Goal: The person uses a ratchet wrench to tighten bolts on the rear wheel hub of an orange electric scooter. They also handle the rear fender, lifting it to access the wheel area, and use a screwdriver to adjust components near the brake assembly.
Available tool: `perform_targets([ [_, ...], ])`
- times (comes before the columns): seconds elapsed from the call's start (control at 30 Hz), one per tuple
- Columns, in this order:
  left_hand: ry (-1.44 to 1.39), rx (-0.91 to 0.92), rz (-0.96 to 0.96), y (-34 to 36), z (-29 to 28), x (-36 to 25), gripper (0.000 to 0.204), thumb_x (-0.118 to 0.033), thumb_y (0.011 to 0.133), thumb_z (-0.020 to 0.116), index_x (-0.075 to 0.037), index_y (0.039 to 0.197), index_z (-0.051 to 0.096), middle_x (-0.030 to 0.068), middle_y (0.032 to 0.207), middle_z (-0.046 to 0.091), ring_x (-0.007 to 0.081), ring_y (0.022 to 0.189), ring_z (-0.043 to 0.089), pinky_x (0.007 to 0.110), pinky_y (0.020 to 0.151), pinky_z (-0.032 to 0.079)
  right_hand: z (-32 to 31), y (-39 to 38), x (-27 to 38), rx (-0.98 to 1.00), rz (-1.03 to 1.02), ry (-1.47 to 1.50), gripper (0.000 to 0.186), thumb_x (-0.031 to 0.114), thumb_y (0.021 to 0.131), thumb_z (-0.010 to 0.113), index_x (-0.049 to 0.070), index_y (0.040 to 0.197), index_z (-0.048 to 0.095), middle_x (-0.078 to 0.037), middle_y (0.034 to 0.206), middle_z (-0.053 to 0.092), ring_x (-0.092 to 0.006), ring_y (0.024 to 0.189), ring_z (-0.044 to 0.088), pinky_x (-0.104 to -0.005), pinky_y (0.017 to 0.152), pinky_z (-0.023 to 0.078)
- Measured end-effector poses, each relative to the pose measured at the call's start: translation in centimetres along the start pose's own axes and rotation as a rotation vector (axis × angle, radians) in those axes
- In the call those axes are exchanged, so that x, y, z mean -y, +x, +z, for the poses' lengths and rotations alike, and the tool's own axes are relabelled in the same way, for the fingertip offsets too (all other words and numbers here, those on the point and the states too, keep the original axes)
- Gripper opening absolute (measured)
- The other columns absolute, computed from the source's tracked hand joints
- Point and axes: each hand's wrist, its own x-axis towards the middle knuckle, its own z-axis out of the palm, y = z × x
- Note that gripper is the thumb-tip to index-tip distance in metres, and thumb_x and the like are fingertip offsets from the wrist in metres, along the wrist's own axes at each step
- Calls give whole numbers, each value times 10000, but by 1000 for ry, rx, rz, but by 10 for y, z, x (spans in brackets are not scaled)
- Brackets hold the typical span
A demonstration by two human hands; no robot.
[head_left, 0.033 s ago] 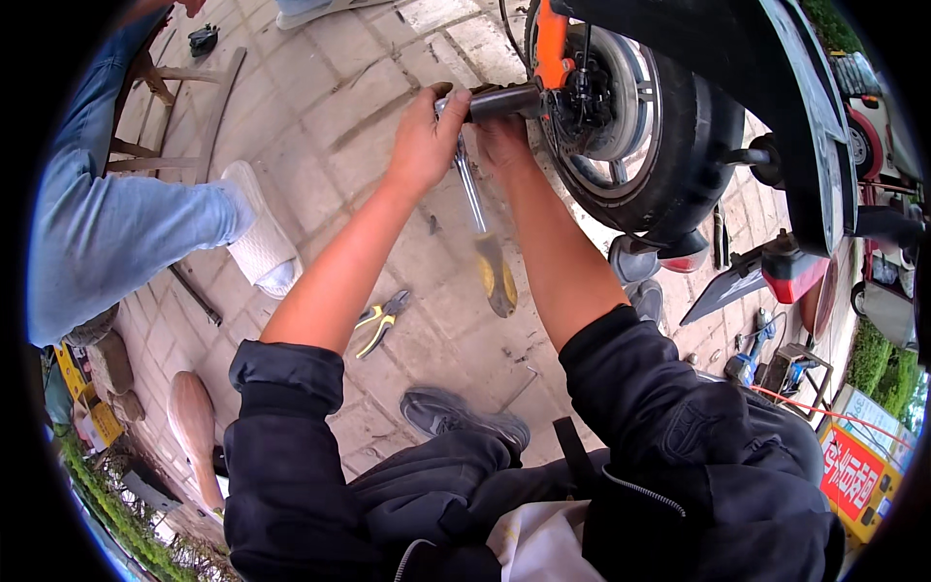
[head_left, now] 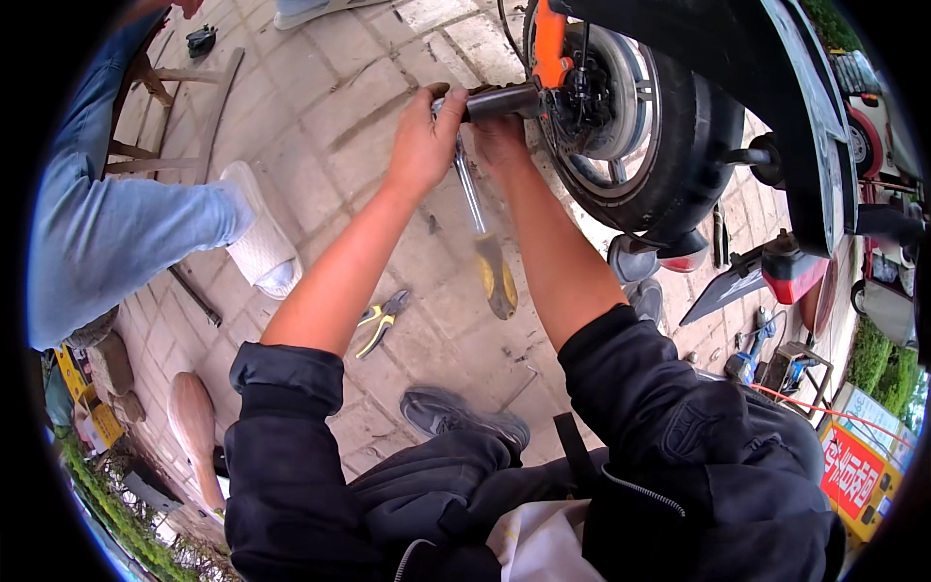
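Note:
A ratchet wrench (head_left: 469,194) with a chrome shaft and a yellow-and-grey handle hangs toward me. My left hand (head_left: 424,141) is closed round its head, thumb on top, where it meets a thick dark socket (head_left: 497,103). The socket's far end sits against the hub of a black-tyred wheel (head_left: 693,160), below an orange fork leg (head_left: 551,44). My right hand (head_left: 501,144) grips the socket from underneath, close to the wheel; its fingertips are hidden.
Yellow-handled pliers (head_left: 384,323) lie on the brick paving (head_left: 354,145). Another person's leg (head_left: 145,233) in jeans and a white slipper is at the left, near a wooden stool (head_left: 208,116). A blue power tool (head_left: 752,359) rests at the right, by a red-and-black tail light (head_left: 790,267).

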Motion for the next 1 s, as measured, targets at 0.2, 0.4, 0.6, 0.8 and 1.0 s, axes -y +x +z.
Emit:
perform_targets([
  [0.2, 42, -85, -204, -19, 14, -27, 481, -428, 900, 480, 40, 1012, 484, 133, 784, 562, 245, 739, 561, 336, 700, 444, 2, 5, -4, 112, 61, -222, 24, 76, 815, 571, 58, 800, 566, -21, 771, 581, -111, 713, 538, -267, 666, 434],
  [0.4, -1, 36, -258, -38, 20, -33, 422, -324, 898, 514, 53, 1075, 444, 174, 845, 604, 252, 768, 597, 343, 691, 457, -11, 11, -31, 215, 90, 56, 48, 93, 803, 549, 54, 821, 572, -18, 775, 580, -109, 662, 533, -279, 603, 433],
  [0.6, 111, 68, -265, -35, 5, -28, 423, -312, 886, 510, 76, 1045, 452, 197, 812, 602, 283, 759, 606, 350, 685, 460, 19, -32, -16, -50, 72, -515, 201, 216, 834, 544, 23, 890, 556, -20, 770, 563, -102, 674, 528, -262, 625, 430],
  [0.8, 278, 227, -267, -26, -4, -37, 445, -288, 850, 526, 101, 1043, 431, 249, 801, 606, 376, 766, 607, 407, 684, 467, 26, -54, 1, -183, 244, -255, 188, 220, 862, 515, 36, 895, 532, -21, 769, 535, -102, 701, 519, -247, 614, 422],
  [1.0, 273, 351, -280, -18, -15, -34, 436, -285, 839, 557, 97, 1018, 448, 191, 752, 616, 278, 685, 627, 361, 608, 472, 24, -70, 11, -263, 356, 211, 105, 170, 870, 479, 71, 866, 512, -20, 737, 501, -125, 655, 484, -282, 584, 406],
])
